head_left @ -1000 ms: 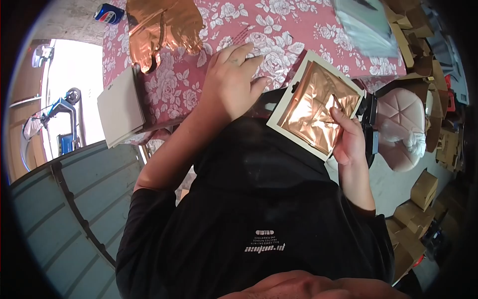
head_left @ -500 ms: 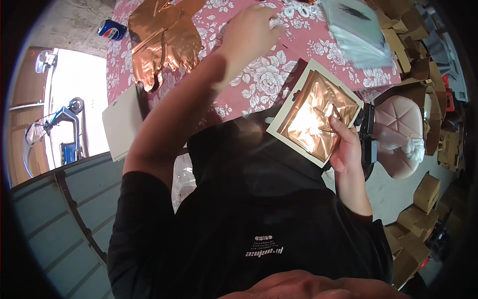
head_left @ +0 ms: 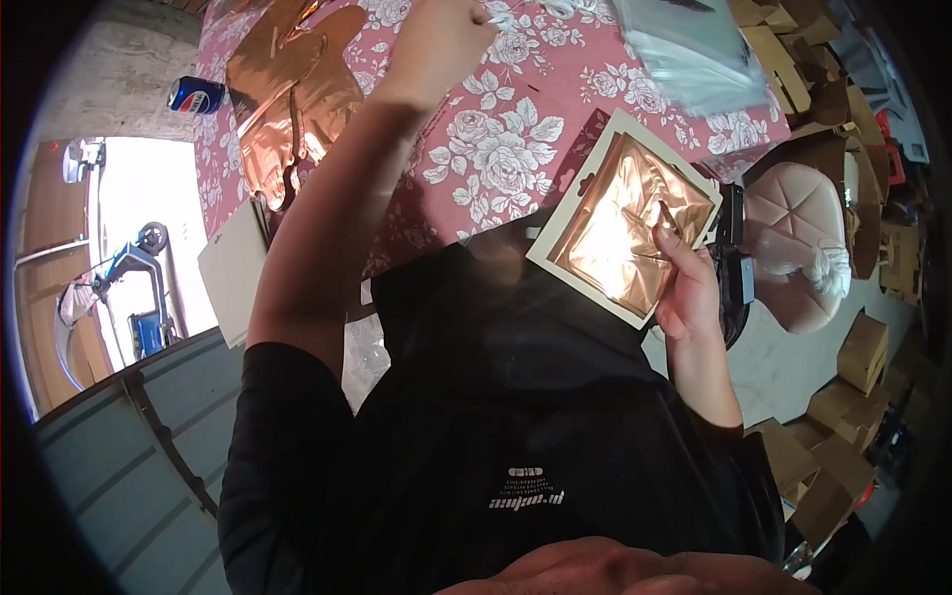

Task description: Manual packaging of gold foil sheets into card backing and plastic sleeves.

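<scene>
An overexposed white opening [head_left: 186,193] at the left is saturating to near-featureless white, while a crinkled, copper-coloured foil square [head_left: 613,233] is throwing hard white glare. A dark shadow is lying across the pink, white-rose-patterned tablecloth [head_left: 501,164] beside the bare left forearm [head_left: 337,198], which is itself sitting mostly in shade. The fisheye lens is bending the grey ribbed metal panel [head_left: 119,436] at the lower left, and black vignetting is darkening the corners and dimming the brown cardboard boxes [head_left: 861,349] toward the right rim.
</scene>
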`<state>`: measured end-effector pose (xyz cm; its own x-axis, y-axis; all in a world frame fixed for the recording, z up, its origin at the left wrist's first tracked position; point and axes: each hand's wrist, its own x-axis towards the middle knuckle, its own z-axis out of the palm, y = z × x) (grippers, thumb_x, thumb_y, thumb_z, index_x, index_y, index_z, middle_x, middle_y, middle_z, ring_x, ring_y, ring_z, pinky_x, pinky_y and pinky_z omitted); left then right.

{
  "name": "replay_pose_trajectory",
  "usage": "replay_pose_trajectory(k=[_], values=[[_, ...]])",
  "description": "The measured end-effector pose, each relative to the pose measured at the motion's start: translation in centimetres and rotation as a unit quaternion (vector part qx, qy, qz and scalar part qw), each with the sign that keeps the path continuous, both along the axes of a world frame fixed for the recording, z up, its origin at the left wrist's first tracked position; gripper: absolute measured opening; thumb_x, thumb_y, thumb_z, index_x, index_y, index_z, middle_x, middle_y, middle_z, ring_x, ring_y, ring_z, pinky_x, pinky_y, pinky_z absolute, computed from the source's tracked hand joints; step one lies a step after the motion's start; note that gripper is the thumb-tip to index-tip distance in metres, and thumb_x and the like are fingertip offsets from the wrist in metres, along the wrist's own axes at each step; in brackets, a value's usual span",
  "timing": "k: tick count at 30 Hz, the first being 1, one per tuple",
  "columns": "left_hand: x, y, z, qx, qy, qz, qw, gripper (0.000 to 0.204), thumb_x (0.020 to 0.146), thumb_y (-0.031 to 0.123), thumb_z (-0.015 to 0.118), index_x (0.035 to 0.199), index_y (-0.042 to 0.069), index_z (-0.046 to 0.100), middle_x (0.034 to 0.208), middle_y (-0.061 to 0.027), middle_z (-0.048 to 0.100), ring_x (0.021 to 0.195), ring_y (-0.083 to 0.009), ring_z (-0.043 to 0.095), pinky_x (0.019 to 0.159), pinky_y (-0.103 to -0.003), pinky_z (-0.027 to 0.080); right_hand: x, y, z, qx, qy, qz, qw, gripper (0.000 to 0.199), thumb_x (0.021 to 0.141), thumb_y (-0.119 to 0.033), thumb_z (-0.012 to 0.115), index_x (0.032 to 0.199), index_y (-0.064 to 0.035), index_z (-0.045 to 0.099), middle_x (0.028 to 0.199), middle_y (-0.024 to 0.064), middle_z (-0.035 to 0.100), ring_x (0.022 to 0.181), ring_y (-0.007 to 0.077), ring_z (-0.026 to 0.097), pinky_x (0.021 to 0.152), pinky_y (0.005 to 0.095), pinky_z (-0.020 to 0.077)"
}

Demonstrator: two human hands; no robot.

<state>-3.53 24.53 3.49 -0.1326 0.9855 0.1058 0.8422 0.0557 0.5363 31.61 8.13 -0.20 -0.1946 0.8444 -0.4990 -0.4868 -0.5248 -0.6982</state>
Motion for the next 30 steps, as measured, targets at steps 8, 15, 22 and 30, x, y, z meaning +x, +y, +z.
replay_pose_trajectory(k=[8,15,22,30], values=[[-1.3,-11.4,-0.6,0.036,-0.214,0.05,0.975,0.032,0.092,0.019,0.078,0.117,-0.001,0.073,0.092,-0.0124,0.078,0.075,-0.021,0.074,0.068,-0.033,0.059,-1.3,0.4,-0.5,-0.003,0.039,0.025,0.999,0.042,0.102,-0.009,0.068,0.141,0.003,0.06,0.128,0.0151,0.073,0.113,0.0268,0.074,0.098,0.0442,0.0614],[-3.2,-15.6,-1.3,0.048,-0.04,-0.034,0.997,0.02,0.099,0.01,0.071,0.114,-0.003,0.076,0.085,-0.0044,0.075,0.077,-0.0089,0.067,0.07,-0.025,0.052,-2.5,-0.2,-1.1,0.0,0.006,0.043,0.999,0.043,0.102,-0.008,0.068,0.143,0.0026,0.059,0.131,0.0152,0.072,0.116,0.0271,0.073,0.101,0.044,0.0607],[3.0,-20.2,1.4,0.068,-0.299,0.036,0.951,0.016,0.096,0.013,0.077,0.106,0.001,0.08,0.089,-0.0093,0.079,0.084,-0.0135,0.074,0.078,-0.029,0.057,-3.1,-0.6,-1.4,0.016,0.005,0.056,0.998,0.045,0.101,-0.008,0.07,0.143,0.0024,0.06,0.131,0.0144,0.072,0.116,0.0266,0.073,0.101,0.0424,0.0604],[4.6,-20.5,-0.1,0.081,-0.326,-0.011,0.942,0.014,0.092,0.008,0.077,0.101,-0.001,0.079,0.094,-0.0135,0.078,0.085,-0.0217,0.076,0.073,-0.031,0.059,-3.1,-1.3,-1.3,0.036,0.049,0.066,0.996,0.038,0.1,-0.004,0.071,0.137,-0.0002,0.064,0.122,0.0089,0.075,0.111,0.018,0.073,0.099,0.0375,0.0602]])
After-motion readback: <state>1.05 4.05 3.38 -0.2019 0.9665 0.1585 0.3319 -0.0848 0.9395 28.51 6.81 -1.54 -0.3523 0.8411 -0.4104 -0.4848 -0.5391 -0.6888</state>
